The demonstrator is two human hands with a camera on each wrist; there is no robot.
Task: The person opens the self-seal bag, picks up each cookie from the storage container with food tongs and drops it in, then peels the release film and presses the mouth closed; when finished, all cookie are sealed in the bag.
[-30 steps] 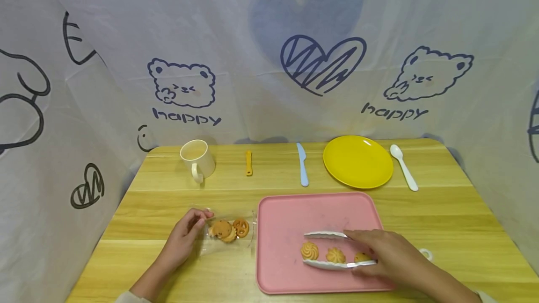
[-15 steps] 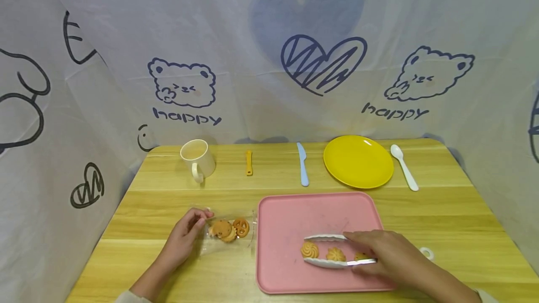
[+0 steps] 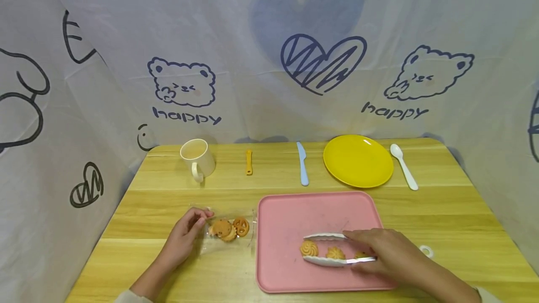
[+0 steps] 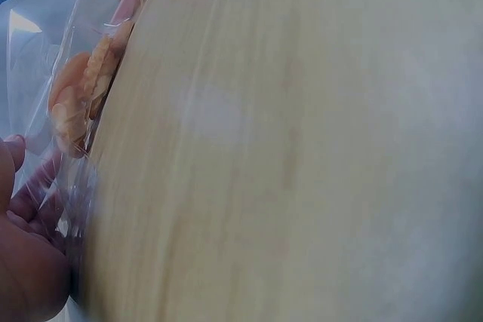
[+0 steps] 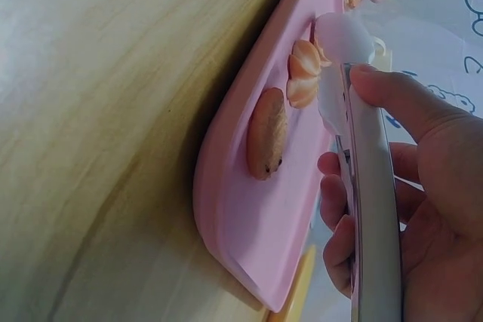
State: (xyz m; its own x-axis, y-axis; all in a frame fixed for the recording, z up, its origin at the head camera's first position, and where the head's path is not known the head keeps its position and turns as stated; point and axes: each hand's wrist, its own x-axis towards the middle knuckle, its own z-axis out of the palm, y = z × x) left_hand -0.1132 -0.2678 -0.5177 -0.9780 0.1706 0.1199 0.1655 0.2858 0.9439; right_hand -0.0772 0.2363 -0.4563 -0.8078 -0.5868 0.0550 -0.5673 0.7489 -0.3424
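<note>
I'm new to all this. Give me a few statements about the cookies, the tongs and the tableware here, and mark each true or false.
1. The right hand grips white plastic tongs over the pink plastic tray. True.
2. The round yellow plate holds cookies. False: it is bare.
3. The left hand touches a clear plastic bag of cookies. True.
4. The cream mug stands on the tray. False: it stands on the wooden table.

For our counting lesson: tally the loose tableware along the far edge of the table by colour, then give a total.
Cream: 1, the mug
Orange: 1, the small utensil
Blue: 1, the knife
Yellow: 1, the plate
White: 1, the spoon
Total: 5
</note>
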